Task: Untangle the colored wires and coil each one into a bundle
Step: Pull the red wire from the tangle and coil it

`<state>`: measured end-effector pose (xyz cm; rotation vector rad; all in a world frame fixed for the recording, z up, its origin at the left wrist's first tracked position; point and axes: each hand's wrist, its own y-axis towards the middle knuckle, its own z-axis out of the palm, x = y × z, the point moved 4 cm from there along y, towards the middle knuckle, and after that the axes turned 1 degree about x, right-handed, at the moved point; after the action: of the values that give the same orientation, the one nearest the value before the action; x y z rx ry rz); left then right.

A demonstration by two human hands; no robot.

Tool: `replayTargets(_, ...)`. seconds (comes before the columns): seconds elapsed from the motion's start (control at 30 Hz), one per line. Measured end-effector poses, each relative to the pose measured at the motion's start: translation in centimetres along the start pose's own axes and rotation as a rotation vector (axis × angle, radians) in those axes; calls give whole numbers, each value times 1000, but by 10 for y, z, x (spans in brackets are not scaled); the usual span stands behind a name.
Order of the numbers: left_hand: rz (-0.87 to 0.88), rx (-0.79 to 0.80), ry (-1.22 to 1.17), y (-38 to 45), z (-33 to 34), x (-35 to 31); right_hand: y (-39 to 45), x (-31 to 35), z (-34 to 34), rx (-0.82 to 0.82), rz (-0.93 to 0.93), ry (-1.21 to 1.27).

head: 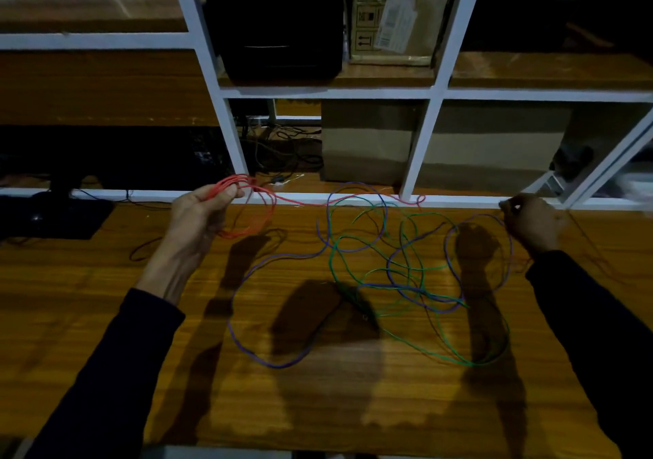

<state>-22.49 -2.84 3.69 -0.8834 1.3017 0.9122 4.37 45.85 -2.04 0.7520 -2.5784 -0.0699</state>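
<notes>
1. Nearest me, along the bottom of the frame, runs the front edge of the wooden table [318, 405]; a broad bare stretch of tabletop lies between that edge and the wires, crossed only by shadows.
2. Both of my dark sleeves come in from the lower corners, the left sleeve [106, 370] rising toward centre left, the right one up the right side.
3. At mid-frame the purple wire [279, 365] and the green wire [417, 268] lie loose and crossed over each other on the tabletop, spread from centre to right, with one wide purple loop reaching closest to me.
4. My left hand [198, 218] is raised at centre left, palm turned toward me, fingers curled around a bundle of red wire [247, 207] coils that hang below it.
5. From that bundle one red strand runs rightward along the table's far edge, passing over the tangle.
6. My right hand [533, 222] sits at the far right near the back edge, fingers drawn together as if pinching; I cannot tell for certain what it holds, as it is blurred.
7. Beyond the table stands a white shelf frame [417, 147] holding cardboard boxes [367, 140] and a black unit [275, 24] in the upper centre.
8. At far left a dark monitor base [53, 211] rests on the table.
</notes>
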Motion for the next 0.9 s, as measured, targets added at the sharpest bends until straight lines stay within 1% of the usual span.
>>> replayTargets(0.07,0,53,-14,-5,16,-1,-14,27,5,-21,-78,-205)
replayTargets(0.1,-4,75,-16,-7,24,-2,-25,47,6,-37,-146,-221)
replayTargets(0.13,-8,91,-18,-10,33,-2,-40,72,4,-54,-222,-185)
replayTargets(0.17,-11,105,-20,-12,40,-3,-57,99,0,-77,-290,-109)
replayTargets(0.23,-20,128,-15,-15,54,-3,-98,156,-13,-126,-450,126)
replayTargets(0.27,-24,140,-8,-17,59,-4,-118,181,-19,-114,-539,246)
replayTargets(0.3,-27,153,-3,-19,64,-5,-136,204,-24,-64,-623,344)
replayTargets(0.37,-28,169,8,-22,72,-7,-164,232,-19,136,-719,485)
replayTargets(0.47,-15,169,17,-25,76,-9,-184,246,2,422,-674,731)
replayTargets(0.5,-17,172,5,-25,74,-10,-184,244,10,475,-636,829)
replayTargets(0.53,-23,178,-11,-23,71,-11,-181,240,15,484,-608,909)
replayTargets(0.63,-73,262,-42,-22,62,-9,-158,220,14,365,-576,996)
replayTargets(0.77,-274,550,-159,-39,74,-2,-133,210,-2,181,-531,1021)
replayTargets(0.83,-306,691,-237,-48,84,-4,-128,214,5,153,-490,1018)
replayTargets(0.9,-282,791,-351,-52,91,-10,-126,217,15,166,-490,972)
